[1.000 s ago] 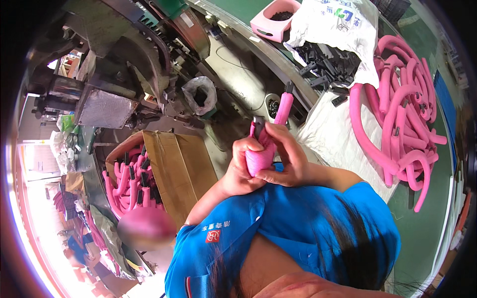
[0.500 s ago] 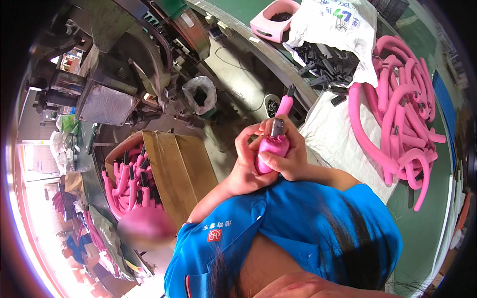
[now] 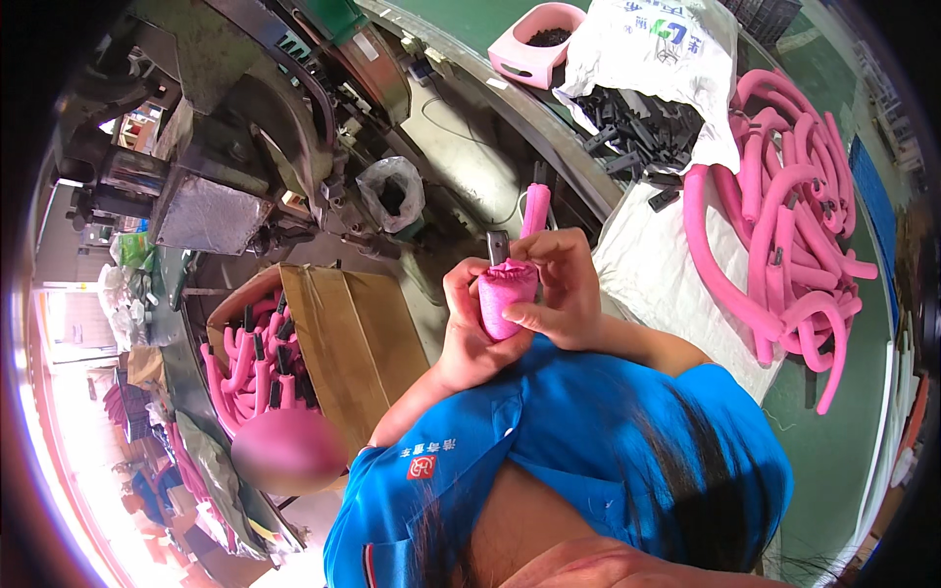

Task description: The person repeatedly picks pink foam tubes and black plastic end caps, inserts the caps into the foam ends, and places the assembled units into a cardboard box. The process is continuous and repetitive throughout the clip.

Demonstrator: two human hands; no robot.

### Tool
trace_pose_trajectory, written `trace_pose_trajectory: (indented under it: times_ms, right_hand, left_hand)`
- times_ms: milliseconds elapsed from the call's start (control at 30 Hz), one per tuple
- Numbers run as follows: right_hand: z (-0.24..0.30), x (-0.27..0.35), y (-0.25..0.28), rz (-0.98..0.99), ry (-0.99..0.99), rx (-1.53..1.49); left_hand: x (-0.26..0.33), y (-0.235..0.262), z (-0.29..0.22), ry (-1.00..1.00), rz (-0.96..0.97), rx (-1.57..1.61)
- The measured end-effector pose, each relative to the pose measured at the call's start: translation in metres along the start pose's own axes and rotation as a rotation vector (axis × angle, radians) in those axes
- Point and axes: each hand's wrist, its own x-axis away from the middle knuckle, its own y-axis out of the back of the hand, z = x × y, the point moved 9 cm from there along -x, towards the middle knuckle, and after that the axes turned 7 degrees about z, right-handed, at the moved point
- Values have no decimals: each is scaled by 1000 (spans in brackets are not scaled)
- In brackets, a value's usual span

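Observation:
Both my hands are closed around a pink foam tube [image 3: 507, 306] in front of my chest. From its gathered upper end sticks a dark, flat plastic piece [image 3: 498, 247]. My left hand [image 3: 465, 338] wraps the tube from the left and below. My right hand [image 3: 566, 294] grips it from the right, thumb pressed on the foam's front, fingers bent near the upper end. Beyond the right fingers rises another pink foam end [image 3: 535, 208]; my hands hide whether it belongs to the same tube.
On the green table at right lie a heap of pink foam tubes [image 3: 774, 235], a white sack [image 3: 657, 44] spilling black plastic pieces [image 3: 637, 132], and a pink container [image 3: 529, 71]. A cardboard box [image 3: 358, 338] of pink tubes, a lined bin [image 3: 392, 191] and a machine [image 3: 216, 206] stand left.
My hands and the foam tube have shifted left and slightly down. The right fingers have loosened around the upper end, and the foam end beyond them has swung left, its black tip no longer visible.

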Motion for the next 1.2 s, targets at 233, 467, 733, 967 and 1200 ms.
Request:
trace_pose_trajectory:
  times_ms: [233,467,733,967,1200]
  right_hand:
    - [41,-9,-17,172,280,731]
    - [39,-20,-27,204,149,884]
    - [-13,-8,20,-24,-145,579]
    - [-81,17,175,-243,-419,800]
    - [-89,57,335,231,-717,2168]
  left_hand:
    - [0,5,-5,-17,-3,-120]
    - [4,5,-7,-48,-128,-223]
    - [-1,6,5,181,-9,-659]
    - [33,45,43,336,-93,-914]
    - [49,45,22,256,-112,-836]
